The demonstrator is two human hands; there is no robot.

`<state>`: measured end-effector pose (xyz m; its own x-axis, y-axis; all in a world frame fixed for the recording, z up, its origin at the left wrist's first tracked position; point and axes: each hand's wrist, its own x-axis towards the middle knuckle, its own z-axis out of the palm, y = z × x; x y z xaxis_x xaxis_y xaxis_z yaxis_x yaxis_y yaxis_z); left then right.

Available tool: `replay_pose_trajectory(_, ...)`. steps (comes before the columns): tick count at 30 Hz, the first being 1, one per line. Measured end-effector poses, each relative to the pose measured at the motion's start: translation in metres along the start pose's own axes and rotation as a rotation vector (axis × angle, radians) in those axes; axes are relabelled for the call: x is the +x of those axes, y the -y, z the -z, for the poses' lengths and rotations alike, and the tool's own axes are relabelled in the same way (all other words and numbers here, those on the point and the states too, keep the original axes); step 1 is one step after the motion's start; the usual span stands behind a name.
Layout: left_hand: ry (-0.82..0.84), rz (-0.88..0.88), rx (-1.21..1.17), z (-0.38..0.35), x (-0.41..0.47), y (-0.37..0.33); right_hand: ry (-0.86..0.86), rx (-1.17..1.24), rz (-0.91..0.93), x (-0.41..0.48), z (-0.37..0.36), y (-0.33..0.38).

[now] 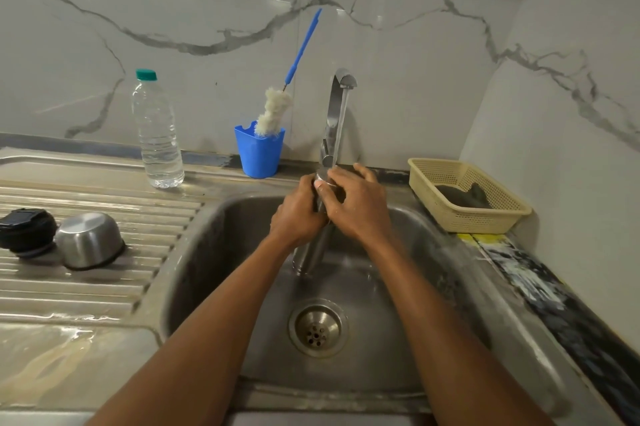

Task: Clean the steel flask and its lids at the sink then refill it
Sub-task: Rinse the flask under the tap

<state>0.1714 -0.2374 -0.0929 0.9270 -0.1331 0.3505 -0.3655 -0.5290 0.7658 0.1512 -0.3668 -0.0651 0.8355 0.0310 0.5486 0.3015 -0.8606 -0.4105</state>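
The flask (pixel 310 254) stands nearly upright inside the sink (pixel 388 339), its mouth raised directly under the tap (pixel 336 103). A thin stream of water runs from the spout toward that mouth. The position is judged deliberate: it lets water fill the body for a rinse while any spill drops to the drain. Both hands are together and clamped on the upper part of the flask. The left hand (pixel 297 218) wraps the near side and the right hand (pixel 360 209) closes over the far side, thumb near the rim; the two hands touch. Both forearms reach straight forward over the basin, wrists level. The black lid (pixel 26 228) and the steel cap (pixel 90 240) lie just beside each other on the draining board (pixel 104 290), well apart from the flask, the cap mouth-down, presumably to drain. A water bottle (pixel 157 135), capped and largely full, stands behind, probably for the refill. A brush (pixel 273 112) rests in a blue cup (pixel 259 155) near the tap. A basket (pixel 450 163) to the right holds a dark cloth (pixel 464 196).
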Motion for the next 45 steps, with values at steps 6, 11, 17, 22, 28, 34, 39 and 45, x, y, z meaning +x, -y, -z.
replay_pose_trajectory(6,0.001,0.011,-0.041,0.004,0.005,0.001,-0.205,0.355,-0.052,0.001,0.007,0.000)
replay_pose_trajectory(11,0.063,-0.030,-0.094,0.002,0.006,-0.003,0.106,0.396,-0.381,0.002,0.005,-0.002)
replay_pose_trajectory(17,0.060,-0.038,-0.132,0.002,0.007,-0.006,-0.028,0.590,-0.474,0.010,0.003,-0.003)
replay_pose_trajectory(22,0.156,0.165,0.246,0.005,0.007,0.010,-0.195,0.846,-0.631,0.016,0.013,-0.006)
replay_pose_trajectory(28,0.045,0.455,0.016,0.016,0.005,0.013,-0.287,1.179,-0.860,0.012,0.023,-0.020)
replay_pose_trajectory(34,0.055,0.566,-0.767,0.026,0.007,0.010,-0.153,1.460,-1.018,0.001,0.030,-0.027)
replay_pose_trajectory(39,-0.110,0.528,-1.103,0.029,0.014,0.010,0.130,1.313,-1.082,-0.013,0.041,-0.038)
replay_pose_trajectory(45,-0.191,0.538,-1.129,0.029,0.019,0.004,0.512,1.004,-0.848,-0.020,0.051,-0.040)
